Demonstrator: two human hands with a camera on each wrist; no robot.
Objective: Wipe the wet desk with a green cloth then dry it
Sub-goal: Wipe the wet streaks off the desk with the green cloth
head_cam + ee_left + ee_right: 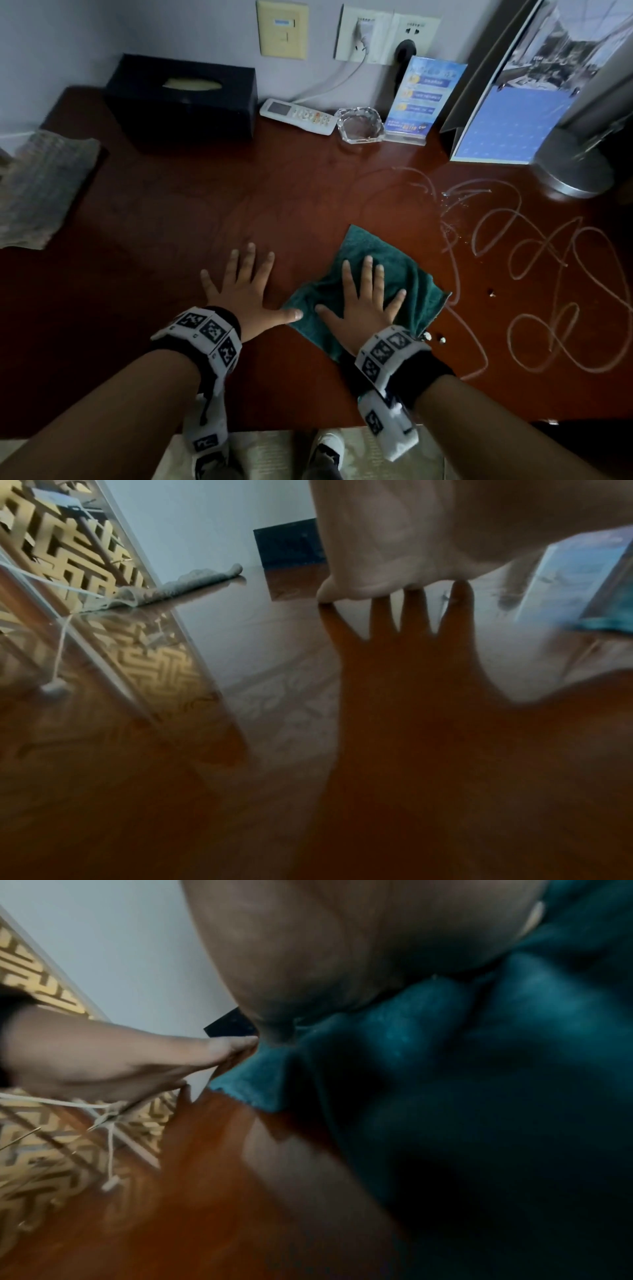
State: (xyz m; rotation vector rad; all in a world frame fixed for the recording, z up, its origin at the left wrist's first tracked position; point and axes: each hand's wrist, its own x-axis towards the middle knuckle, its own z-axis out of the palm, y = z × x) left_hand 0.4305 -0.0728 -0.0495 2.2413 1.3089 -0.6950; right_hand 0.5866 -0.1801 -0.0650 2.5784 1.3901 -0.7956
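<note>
Green cloth (370, 294), nubby terry (rumpled), under flat right hand (363, 301); left hand (246, 291) splayed on glossy desk (171, 240); wet squiggles (548, 274) rightward.

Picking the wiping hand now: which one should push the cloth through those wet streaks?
Right. The right hand lies flat on the green cloth, and the wet streaks lie just to its right. The left hand rests on bare desk, only its thumb at the cloth's edge.

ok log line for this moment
phase: wiping | right hand: flat on green cloth | left hand: flat on desk | water trails: unwiped, right of cloth
</note>
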